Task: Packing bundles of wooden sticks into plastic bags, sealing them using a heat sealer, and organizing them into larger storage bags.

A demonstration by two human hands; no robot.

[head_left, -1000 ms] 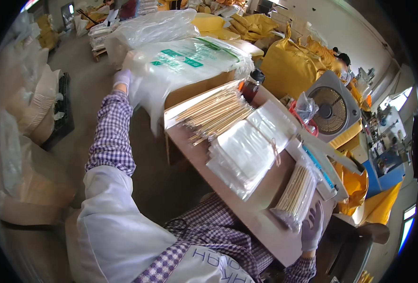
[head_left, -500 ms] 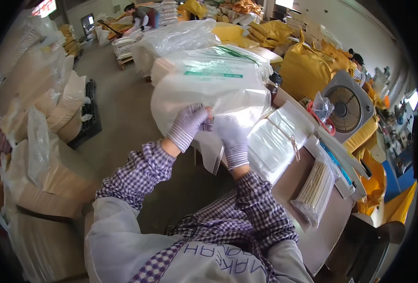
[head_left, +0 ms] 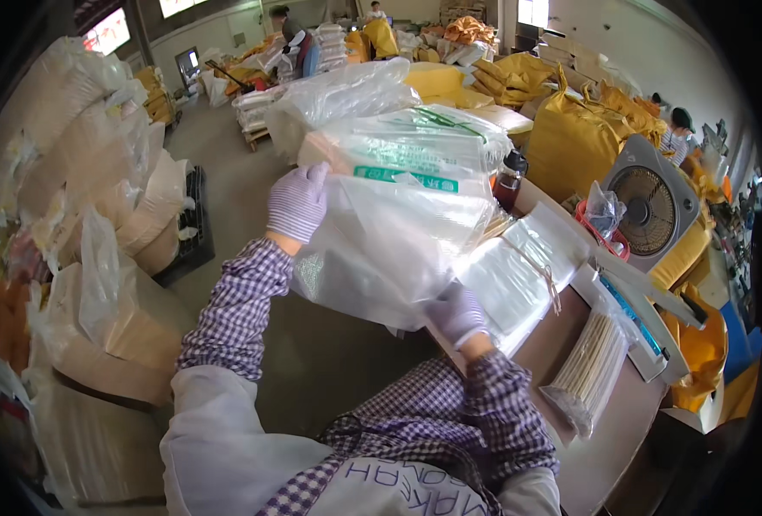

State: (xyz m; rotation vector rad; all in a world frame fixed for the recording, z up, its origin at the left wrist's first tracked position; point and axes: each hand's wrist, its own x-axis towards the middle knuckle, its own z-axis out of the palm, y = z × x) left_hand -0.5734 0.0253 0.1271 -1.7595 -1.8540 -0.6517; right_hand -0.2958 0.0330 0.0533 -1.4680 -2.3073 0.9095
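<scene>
A large clear plastic bag (head_left: 376, 249) is spread out between my two gloved hands. My left hand (head_left: 297, 202), in a striped glove, is closed on its upper left edge. Down at the lower right corner my right hand (head_left: 458, 314) grips the same bag, its fingertips partly hidden by the film. Behind the spread bag lies a pile of clear bags (head_left: 398, 138) with a green printed band and green ties. Beside my right hand, a tied bundle of flat clear bags (head_left: 518, 271) rests on the table.
On the brown table (head_left: 600, 464) lie a bag of pale sticks (head_left: 586, 370) and a blue-and-white tool (head_left: 630, 314). A dark bottle (head_left: 510, 181), a red basket (head_left: 617, 245) and a grey box fan (head_left: 643, 202) stand farther back. Wrapped stacks (head_left: 114, 318) line the left; yellow sacks (head_left: 570, 129) fill the back.
My hands have moved apart, the left up and leftward, the right down and rightward. The clear bag, earlier bunched near both hands, is now stretched between them. The view has tilted up slightly.
</scene>
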